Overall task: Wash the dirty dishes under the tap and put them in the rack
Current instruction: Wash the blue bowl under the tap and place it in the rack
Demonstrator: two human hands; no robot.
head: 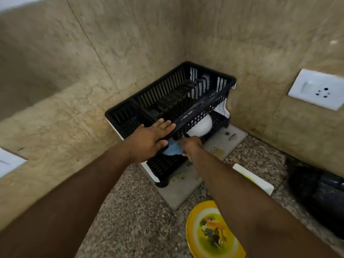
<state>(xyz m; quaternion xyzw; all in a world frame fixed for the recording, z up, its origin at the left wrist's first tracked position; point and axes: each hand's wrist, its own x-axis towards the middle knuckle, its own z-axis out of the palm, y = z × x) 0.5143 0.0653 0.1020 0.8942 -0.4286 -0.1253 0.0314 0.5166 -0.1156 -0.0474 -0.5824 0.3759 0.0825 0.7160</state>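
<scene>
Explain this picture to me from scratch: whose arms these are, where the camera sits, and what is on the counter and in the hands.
There is no machine here. A person wears a camera on the head, so the one picture looks forward and down along their own two arms. In the corner of a speckled counter stands a black two-level dish rack on a pale mat. The left hand lies flat on the front rim of the upper level, fingers straight. The right hand reaches into the lower level and holds a light blue bowl. A white bowl sits further back on the same level. Near the bottom edge lies a yellow plate with food scraps, not yet washed. A white wall socket is on the right.
</scene>
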